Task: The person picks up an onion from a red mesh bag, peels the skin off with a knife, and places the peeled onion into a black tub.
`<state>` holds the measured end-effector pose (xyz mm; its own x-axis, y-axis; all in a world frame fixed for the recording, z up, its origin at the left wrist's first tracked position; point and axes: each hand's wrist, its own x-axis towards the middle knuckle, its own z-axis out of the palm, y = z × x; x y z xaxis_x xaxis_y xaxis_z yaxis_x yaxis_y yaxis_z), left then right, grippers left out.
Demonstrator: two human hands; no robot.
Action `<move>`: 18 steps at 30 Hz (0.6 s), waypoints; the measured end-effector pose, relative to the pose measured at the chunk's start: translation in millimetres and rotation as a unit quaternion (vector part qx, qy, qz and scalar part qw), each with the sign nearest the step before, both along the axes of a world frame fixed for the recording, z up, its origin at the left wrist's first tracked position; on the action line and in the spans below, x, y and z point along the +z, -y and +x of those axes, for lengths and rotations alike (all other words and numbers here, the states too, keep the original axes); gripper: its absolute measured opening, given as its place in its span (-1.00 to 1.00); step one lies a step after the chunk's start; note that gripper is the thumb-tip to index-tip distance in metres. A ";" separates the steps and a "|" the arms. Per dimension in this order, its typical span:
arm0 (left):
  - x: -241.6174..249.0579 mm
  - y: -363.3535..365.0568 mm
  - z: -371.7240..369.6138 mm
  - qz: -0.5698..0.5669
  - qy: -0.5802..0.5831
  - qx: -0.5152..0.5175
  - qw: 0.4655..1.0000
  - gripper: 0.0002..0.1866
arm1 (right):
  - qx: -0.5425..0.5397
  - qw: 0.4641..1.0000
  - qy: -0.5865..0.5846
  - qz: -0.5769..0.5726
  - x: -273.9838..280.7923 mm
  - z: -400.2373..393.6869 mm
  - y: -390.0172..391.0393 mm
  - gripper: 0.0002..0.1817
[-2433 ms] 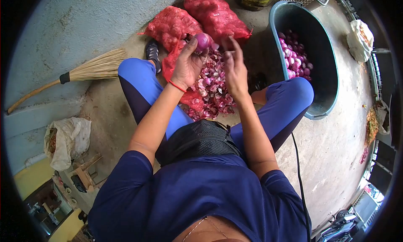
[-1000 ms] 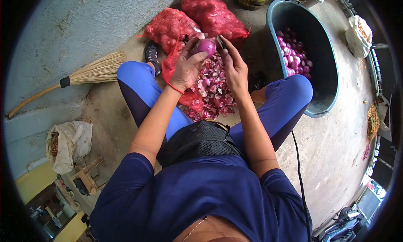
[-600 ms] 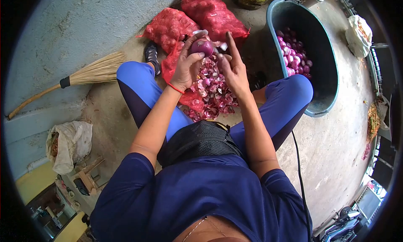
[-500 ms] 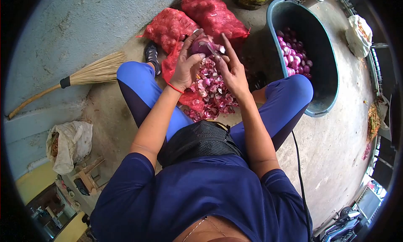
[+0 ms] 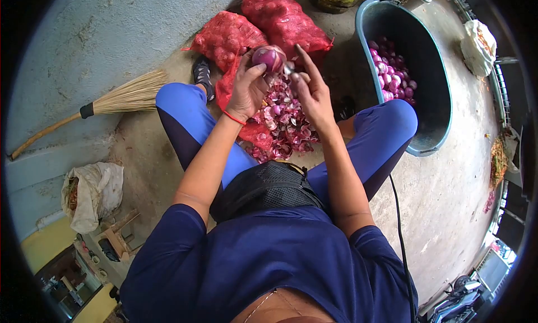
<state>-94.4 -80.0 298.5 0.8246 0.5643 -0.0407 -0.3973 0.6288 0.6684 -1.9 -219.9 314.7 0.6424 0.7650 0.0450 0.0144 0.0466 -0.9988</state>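
Observation:
My left hand (image 5: 246, 89) holds a purple-red onion (image 5: 268, 57) up at its fingertips. My right hand (image 5: 311, 93) is right beside it, gripping a small knife (image 5: 289, 70) whose blade touches the onion's lower right side. Below both hands, between my knees, lies a heap of purple onion peels (image 5: 283, 121) on red netting.
Two red mesh sacks of onions (image 5: 255, 29) lie ahead against the wall. A dark blue tub (image 5: 431, 104) with peeled onions (image 5: 392, 76) stands to the right. A straw broom (image 5: 101, 101) lies at left, a white bag (image 5: 92, 191) nearer. Bare concrete floor lies to the right.
The onion has been turned in my left hand while my right hand kept working at it with the knife. The blade now sits lower on the onion's side.

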 end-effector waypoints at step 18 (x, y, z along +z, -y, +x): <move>-13.2 0.7 4.9 -0.005 -0.038 0.001 0.999 -0.66 | -0.058 0.998 0.004 -0.024 -23.9 -2.6 -15.0 -0.54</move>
<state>-89.6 -80.7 285.4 0.8175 0.5657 -0.1084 -0.3481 0.6351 0.6895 -4.5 -204.9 290.9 0.7270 0.6865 0.0167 0.0256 -0.0029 -0.9997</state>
